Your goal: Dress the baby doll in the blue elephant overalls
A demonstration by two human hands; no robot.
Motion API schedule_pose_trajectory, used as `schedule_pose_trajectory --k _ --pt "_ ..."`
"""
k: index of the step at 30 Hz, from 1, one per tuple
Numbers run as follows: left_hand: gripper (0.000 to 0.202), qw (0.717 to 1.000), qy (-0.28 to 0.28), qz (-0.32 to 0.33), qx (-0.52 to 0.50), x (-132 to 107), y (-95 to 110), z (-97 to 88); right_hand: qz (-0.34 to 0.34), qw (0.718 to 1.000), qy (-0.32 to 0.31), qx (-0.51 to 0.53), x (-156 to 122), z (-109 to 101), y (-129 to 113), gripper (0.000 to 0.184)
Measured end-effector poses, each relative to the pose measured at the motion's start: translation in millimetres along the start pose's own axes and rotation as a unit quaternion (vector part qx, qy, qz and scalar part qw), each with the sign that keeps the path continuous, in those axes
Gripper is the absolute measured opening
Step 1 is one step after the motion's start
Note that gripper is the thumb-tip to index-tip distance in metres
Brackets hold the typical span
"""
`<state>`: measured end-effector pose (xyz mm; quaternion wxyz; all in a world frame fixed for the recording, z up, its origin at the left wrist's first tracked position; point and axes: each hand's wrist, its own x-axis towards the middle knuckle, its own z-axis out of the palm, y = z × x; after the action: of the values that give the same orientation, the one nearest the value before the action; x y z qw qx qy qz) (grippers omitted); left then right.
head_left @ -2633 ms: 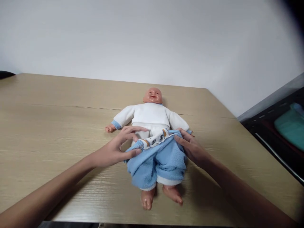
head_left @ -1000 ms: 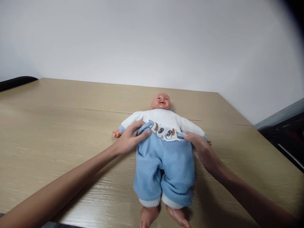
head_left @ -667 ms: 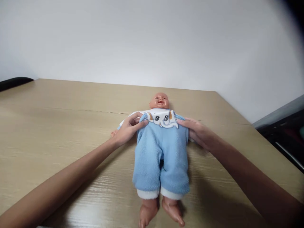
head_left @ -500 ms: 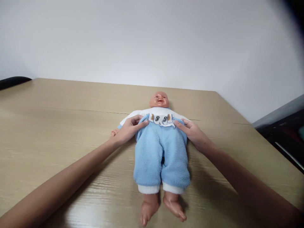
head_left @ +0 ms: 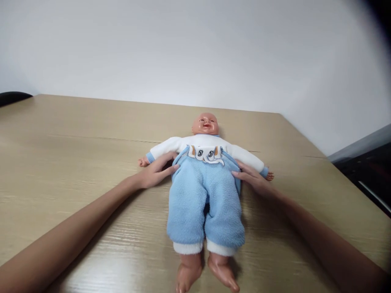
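A baby doll [head_left: 207, 125] lies on its back, head at the far end and bare feet toward me. It wears a white long-sleeved top [head_left: 244, 154] with blue cuffs and fluffy blue overalls [head_left: 189, 199] with white leg hems. An elephant face [head_left: 205, 154] decorates the overalls' front. My left hand [head_left: 156, 171] grips the overalls' left side, thumb in front, fingertips partly hidden beneath the doll's sleeve. On the opposite side, my right hand [head_left: 252, 177] holds the overalls' edge with its thumb in front; its other fingers are partly hidden.
The doll rests on a light wooden table [head_left: 76, 162] with a thin seam across it. A pale wall [head_left: 171, 53] rises behind. A black object [head_left: 14, 97] shows at the far left, and dark furniture [head_left: 363, 175] stands beyond the right edge.
Both hands have moved outward and down from the top corners of the overalls to their sides. The doll's arm on the right now shows fully. The view has shifted slightly.
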<state>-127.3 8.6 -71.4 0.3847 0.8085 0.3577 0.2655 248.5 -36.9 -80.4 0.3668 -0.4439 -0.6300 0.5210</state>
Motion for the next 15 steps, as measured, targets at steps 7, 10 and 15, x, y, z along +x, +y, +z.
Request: schedule_pose_trajectory --k 7,10,15 --pt "0.046 0.998 -0.045 0.031 -0.026 -15.8 0.0 -8.5 -0.043 0.996 -0.040 -0.065 -18.8 -11.8 -11.5 0.050" --pt "0.038 0.996 -0.031 0.021 -0.081 -15.6 5.4 -2.3 -0.032 0.998 -0.019 -0.053 -18.9 -3.8 -11.6 0.045" --pt "0.020 0.982 0.009 0.024 -0.186 -16.6 15.5 7.1 0.004 0.995 0.076 0.072 -18.7 22.3 -7.9 0.038"
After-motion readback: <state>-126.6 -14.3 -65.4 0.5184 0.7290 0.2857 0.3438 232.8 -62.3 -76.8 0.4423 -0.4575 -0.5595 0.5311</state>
